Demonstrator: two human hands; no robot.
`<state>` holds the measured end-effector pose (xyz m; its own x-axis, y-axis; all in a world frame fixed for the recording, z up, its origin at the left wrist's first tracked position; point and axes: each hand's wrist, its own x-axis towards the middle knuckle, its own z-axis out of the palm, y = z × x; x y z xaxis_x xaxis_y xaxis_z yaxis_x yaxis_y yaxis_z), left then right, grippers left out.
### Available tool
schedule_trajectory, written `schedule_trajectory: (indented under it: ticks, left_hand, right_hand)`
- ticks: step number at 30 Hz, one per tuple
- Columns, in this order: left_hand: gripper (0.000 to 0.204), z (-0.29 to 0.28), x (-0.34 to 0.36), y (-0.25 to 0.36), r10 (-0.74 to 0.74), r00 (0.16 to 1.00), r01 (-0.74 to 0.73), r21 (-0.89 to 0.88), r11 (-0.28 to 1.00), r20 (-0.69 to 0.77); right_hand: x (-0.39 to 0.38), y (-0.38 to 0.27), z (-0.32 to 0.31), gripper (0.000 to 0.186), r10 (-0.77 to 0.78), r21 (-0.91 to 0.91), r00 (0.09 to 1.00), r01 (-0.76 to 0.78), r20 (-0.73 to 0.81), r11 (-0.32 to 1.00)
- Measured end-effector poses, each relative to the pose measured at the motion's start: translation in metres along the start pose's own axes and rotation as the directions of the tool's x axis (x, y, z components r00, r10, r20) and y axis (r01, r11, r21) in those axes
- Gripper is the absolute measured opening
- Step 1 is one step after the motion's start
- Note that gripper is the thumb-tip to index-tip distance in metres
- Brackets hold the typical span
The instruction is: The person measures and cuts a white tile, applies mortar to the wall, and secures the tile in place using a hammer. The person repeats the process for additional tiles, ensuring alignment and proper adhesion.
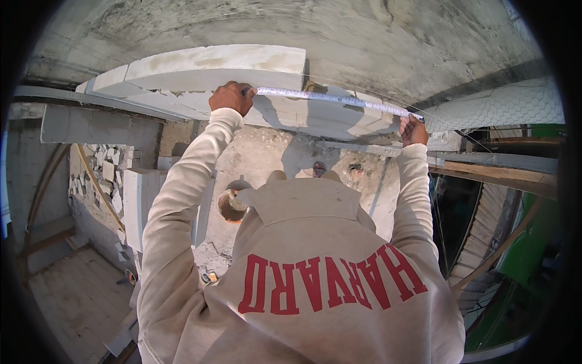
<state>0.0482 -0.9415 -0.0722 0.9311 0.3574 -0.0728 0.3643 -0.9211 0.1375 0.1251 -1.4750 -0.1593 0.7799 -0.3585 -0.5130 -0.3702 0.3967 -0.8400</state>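
A white tape measure (336,97) is stretched out straight between my two hands, along the gap in a row of pale blocks. My left hand (230,98) is closed on its left end, against the front of the top white block (218,68). At the other end my right hand (413,130) pinches the tape with its fingers, beside the wire mesh. Which hand has the case I cannot make out. Below the tape runs the lower course of light blocks (327,115), partly in shadow.
A rough grey concrete surface (364,36) lies beyond the blocks. Wire mesh (515,106) covers the far right, above a wooden beam (497,174). A round bucket (231,205) stands on the dusty floor below. Broken block pieces (108,171) are heaped at the left.
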Motion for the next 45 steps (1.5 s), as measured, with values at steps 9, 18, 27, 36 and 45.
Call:
schedule_trajectory:
  ticks: [9,18,27,36,45]
  left_hand:
    - [0.037,-0.005,0.004,-0.010,-0.022,0.999,0.022,-0.005,1.000,0.044]
    - [0.036,-0.011,0.007,-0.002,0.033,0.999,-0.034,0.029,0.999,0.037]
    - [0.032,-0.017,0.004,0.002,-0.005,0.999,0.004,0.009,1.000,0.052]
    - [0.038,-0.012,0.009,-0.003,0.028,0.997,-0.030,0.033,0.999,0.068]
    - [0.041,-0.015,0.000,0.013,0.008,0.998,-0.011,0.050,0.999,0.061]
  right_hand:
    - [-0.009,0.005,0.009,0.022,-0.006,-0.015,1.000,0.006,-0.004,1.000]
    - [-0.018,0.015,-0.003,0.021,-0.002,-0.013,1.000,0.001,-0.025,1.000]
    - [-0.027,0.014,0.015,0.017,-0.017,0.124,1.000,0.019,-0.013,0.992]
    - [-0.025,0.015,0.009,0.021,-0.026,0.088,1.000,0.027,-0.015,0.996]
    - [-0.001,0.011,-0.009,0.025,0.002,0.025,1.000,-0.002,0.019,1.000]
